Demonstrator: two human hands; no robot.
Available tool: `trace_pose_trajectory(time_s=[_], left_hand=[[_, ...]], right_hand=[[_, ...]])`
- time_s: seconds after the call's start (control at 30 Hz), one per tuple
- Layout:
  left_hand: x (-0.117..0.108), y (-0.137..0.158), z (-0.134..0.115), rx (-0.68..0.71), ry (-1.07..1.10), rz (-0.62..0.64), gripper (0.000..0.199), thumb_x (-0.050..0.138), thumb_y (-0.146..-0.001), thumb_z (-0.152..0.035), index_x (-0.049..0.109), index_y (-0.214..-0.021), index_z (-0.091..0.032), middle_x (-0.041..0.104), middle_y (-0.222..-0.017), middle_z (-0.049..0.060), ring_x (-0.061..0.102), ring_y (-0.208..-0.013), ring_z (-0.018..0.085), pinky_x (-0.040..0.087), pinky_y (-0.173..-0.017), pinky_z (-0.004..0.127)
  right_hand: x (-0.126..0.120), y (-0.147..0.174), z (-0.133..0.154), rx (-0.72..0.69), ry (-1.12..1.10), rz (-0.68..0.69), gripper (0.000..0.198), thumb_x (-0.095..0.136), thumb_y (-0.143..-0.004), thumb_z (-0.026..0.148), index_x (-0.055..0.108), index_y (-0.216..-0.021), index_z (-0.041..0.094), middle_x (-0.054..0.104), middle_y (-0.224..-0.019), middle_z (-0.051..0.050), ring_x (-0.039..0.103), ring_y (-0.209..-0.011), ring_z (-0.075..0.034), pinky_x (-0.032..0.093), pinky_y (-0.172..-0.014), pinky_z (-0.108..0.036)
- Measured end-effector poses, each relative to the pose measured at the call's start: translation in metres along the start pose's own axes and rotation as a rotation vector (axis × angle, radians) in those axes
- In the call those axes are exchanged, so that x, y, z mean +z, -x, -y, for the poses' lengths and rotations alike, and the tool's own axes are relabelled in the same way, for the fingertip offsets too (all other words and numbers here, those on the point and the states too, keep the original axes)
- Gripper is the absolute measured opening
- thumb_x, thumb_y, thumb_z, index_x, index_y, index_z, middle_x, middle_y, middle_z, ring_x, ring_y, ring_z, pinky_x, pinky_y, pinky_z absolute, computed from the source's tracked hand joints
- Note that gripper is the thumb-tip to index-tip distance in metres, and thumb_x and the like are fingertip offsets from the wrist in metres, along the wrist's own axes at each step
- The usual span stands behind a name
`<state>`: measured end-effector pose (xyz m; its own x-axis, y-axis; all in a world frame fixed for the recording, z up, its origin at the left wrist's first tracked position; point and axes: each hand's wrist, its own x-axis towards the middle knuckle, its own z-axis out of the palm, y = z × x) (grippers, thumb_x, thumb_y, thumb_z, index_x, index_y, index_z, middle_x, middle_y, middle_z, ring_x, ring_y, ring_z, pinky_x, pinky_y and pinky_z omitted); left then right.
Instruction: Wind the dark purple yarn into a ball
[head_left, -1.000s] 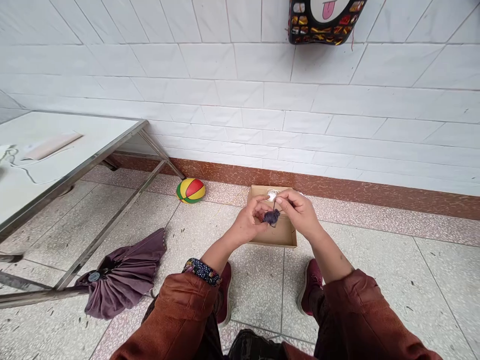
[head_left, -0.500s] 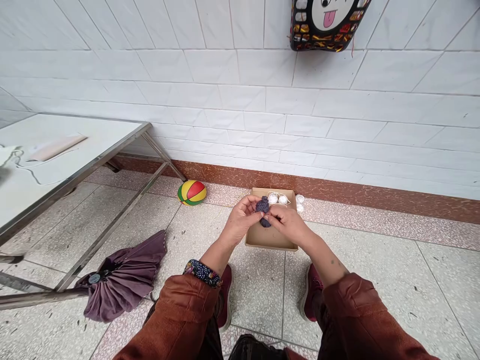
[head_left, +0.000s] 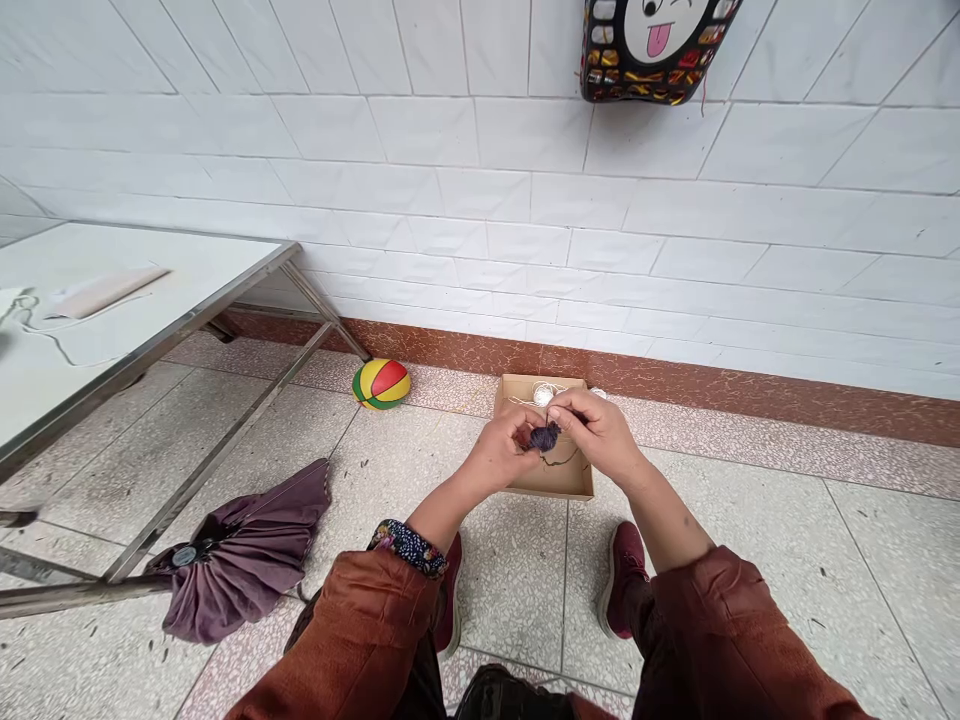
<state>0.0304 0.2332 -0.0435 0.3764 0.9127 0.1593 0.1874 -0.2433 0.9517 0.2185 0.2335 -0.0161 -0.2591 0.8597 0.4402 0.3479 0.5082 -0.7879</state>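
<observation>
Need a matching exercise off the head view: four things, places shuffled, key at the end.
Things
1. striped ball
2. dark yarn
3. cardboard box
4. black basket

Places
A. held between left hand and right hand
B. up at the tiled wall
C. beside a table leg
D. on the floor, below the hands

Pairs: 1-C, 2-A, 3-D, 4-B

Box [head_left: 571,480] beneath hands [head_left: 496,450] [head_left: 602,435], wall [head_left: 645,235] beyond

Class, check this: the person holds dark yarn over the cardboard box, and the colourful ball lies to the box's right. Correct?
Not quite: in the head view, the colourful ball lies left of the cardboard box. The dark yarn is indeed held over it.
</observation>
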Motion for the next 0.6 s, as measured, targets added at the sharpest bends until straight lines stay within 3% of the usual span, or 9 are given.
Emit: trace_pose_trajectory(time_s=[0.17,0.27,0.47,0.6], left_hand=[[0.002,0.004,-0.005,0.017,0.230,0.069,0.054,0.068,-0.065,-0.007,0.055,-0.115,-0.022,0.064,-0.094,0.000,0.057,-0.079,0.012,0.045,-0.077,0.028],[-0.001,0.002,-0.004,-0.033,0.364,0.058,0.047,0.072,-0.068,-0.011,0.060,-0.112,-0.021,0.066,-0.096,0.002,0.060,-0.085,0.013,0.046,-0.083,0.028],[-0.010,-0.004,0.003,-0.158,0.465,-0.139,0.036,0.077,-0.066,-0.017,0.066,-0.100,-0.018,0.069,-0.090,0.001,0.062,-0.084,0.014,0.049,-0.081,0.028],[-0.014,-0.008,0.009,-0.218,0.364,-0.250,0.031,0.073,-0.063,-0.015,0.066,-0.093,-0.017,0.069,-0.086,0.000,0.062,-0.078,0.013,0.047,-0.077,0.027]], right_hand=[[0.009,0.002,-0.024,0.178,0.023,-0.098,0.017,0.058,-0.095,0.033,0.066,-0.084,0.022,0.065,-0.077,0.000,0.058,-0.070,-0.016,0.045,-0.067,-0.028],[0.017,0.005,-0.035,0.232,0.045,-0.036,0.016,0.055,-0.095,0.031,0.065,-0.086,0.022,0.063,-0.074,0.001,0.057,-0.067,-0.016,0.043,-0.065,-0.027],[0.028,0.011,-0.035,0.119,0.189,0.181,0.018,0.054,-0.097,0.024,0.062,-0.081,0.021,0.065,-0.077,-0.001,0.059,-0.073,-0.018,0.042,-0.068,-0.028],[0.024,0.011,-0.017,0.038,0.104,0.297,0.018,0.053,-0.101,0.030,0.066,-0.091,0.023,0.070,-0.087,-0.002,0.063,-0.081,-0.018,0.046,-0.075,-0.030]])
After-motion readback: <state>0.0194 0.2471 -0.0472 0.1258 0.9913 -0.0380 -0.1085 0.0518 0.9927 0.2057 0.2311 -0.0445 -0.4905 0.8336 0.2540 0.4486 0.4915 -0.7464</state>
